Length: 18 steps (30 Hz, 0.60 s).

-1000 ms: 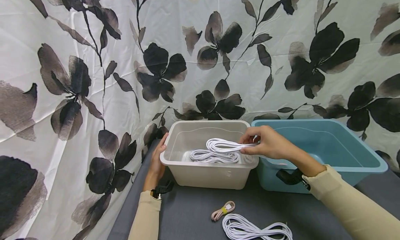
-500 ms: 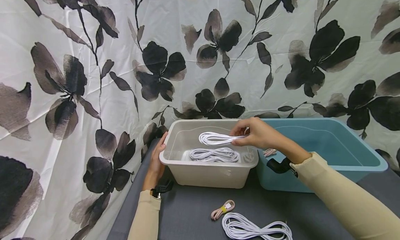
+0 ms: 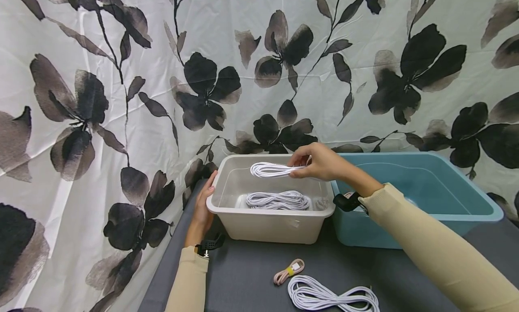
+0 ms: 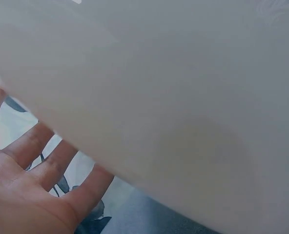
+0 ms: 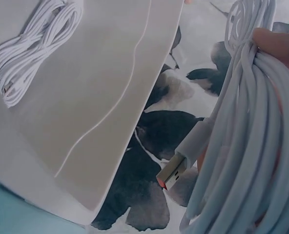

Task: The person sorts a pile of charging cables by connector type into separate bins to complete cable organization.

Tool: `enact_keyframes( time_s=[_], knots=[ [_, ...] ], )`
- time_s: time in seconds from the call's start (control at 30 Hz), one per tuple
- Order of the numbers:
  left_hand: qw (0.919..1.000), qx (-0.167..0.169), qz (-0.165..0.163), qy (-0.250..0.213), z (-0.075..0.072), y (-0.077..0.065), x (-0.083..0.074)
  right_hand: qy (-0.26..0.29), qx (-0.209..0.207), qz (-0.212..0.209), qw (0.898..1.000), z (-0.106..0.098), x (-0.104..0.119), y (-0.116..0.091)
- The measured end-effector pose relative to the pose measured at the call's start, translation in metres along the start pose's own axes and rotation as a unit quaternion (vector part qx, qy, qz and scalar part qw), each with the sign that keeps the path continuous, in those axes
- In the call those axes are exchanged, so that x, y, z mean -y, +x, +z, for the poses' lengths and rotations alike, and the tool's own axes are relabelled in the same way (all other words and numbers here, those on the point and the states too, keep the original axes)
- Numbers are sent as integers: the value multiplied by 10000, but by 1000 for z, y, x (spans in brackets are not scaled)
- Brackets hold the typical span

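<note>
My right hand [image 3: 320,161] pinches a coiled white USB cable [image 3: 268,169] above the beige bin [image 3: 269,227]. In the right wrist view its metal USB plug [image 5: 171,171] sticks out beside the loops. A second white cable coil [image 3: 277,200] lies inside that bin, below the held one and apart from it. My left hand [image 3: 202,210] rests against the bin's left side. The left wrist view has its fingers [image 4: 51,163] extended, their tips touching the pale wall.
A blue bin [image 3: 458,219] stands right beside the beige one, partly behind my right forearm. On the grey surface in front lie a small pinkish cable [image 3: 289,272] with a yellow band and a larger white cable bundle [image 3: 332,296]. Floral fabric [image 3: 284,55] hangs behind.
My right hand has moved left and up with the white USB cable, away from the coil in the beige bin. The left hand has stayed at the bin's side.
</note>
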<state>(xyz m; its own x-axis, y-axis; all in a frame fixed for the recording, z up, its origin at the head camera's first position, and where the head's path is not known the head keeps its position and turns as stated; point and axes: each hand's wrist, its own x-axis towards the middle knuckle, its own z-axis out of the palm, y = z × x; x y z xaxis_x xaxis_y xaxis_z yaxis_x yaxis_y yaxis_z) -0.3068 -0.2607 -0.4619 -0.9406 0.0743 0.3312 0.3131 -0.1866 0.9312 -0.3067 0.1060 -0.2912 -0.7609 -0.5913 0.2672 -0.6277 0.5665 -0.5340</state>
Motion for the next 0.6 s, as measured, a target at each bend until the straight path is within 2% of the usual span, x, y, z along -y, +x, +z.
enact_keyframes(
  time_s=[0.6],
  knots=[
    [10000, -53, -14, 4, 0, 1, 0, 173, 17, 325, 9993, 4, -28, 39]
  ],
)
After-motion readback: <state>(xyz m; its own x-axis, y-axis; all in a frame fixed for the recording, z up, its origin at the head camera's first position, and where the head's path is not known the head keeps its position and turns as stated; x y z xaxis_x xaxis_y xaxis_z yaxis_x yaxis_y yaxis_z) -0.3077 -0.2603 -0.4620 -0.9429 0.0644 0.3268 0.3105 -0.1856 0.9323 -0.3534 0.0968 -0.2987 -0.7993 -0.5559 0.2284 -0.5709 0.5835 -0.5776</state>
